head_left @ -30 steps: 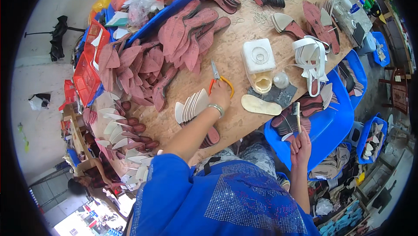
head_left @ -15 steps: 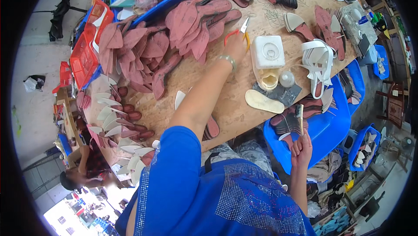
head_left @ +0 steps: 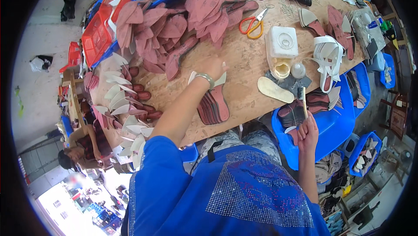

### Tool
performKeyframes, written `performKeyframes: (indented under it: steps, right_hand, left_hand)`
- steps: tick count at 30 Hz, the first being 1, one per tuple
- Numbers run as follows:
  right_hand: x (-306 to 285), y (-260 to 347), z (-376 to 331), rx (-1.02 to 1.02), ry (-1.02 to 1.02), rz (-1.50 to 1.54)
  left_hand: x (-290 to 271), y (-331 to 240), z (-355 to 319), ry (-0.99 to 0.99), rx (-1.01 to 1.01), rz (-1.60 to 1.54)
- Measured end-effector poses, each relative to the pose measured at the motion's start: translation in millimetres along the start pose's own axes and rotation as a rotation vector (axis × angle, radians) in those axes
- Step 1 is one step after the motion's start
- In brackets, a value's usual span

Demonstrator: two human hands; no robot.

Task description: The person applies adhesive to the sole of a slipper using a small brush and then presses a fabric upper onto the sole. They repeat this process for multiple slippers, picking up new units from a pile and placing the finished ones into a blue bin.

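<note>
Insole stack point(head_left: 213, 107) on table point(head_left: 241, 68) near front edge; left hand point(head_left: 212, 68) at its pale tips, can't tell if gripping. Scissors point(head_left: 256, 20), in left hand half a second ago, now lie loose farther back. Blue tub point(head_left: 324, 142) holds insole bundles. Right hand point(head_left: 308, 132) clamped on brush point(head_left: 304, 98), bristles up; left arm stretched forward.

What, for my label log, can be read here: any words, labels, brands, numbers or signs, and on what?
None can be read clearly enough to quote.
Pink insoles: faint dark marks, too small and blurred to read.
White container: rings on top, no readable text.
Brush: no readable text.
Scissors: no readable text.
Blue shirt: a shiny studded pattern, no readable words.
</note>
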State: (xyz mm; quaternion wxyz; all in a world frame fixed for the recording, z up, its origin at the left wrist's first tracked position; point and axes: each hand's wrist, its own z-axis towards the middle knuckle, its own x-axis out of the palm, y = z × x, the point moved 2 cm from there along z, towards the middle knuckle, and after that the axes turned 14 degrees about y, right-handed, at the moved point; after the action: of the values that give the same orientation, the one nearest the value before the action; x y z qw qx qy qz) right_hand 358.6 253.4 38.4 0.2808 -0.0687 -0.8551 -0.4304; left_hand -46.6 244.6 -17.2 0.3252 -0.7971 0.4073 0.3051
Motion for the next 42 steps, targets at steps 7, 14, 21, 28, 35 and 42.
performKeyframes:
  steps: [7,14,21,28,35,42]
  right_hand:
    - [-3.0,-4.6,4.9,0.045,0.074,-0.114]
    - [-4.0,6.5,24.0,0.046,0.062,-0.501]
    - [-16.4,4.7,63.5,-0.154,0.071,-0.974]
    - [-18.5,10.8,79.0,-0.170,0.031,-1.113]
    - [-14.5,2.0,105.2,-0.273,0.027,-1.268]
    - [9.5,-0.7,144.2,-0.320,0.060,-1.658]
  left_hand:
    - [-0.8,-13.5,-33.5,-0.108,0.079,-0.184]
    - [-20.3,-44.0,-139.7,0.099,0.127,-0.842]
    - [19.8,-93.5,-168.1,-0.028,0.241,-1.344]
    - [61.8,-111.3,-158.5,-0.041,0.192,-1.522]
    - [87.3,-110.3,-169.7,0.034,0.120,-1.581]
    - [100.2,-100.6,-169.1,0.181,0.032,-1.500]
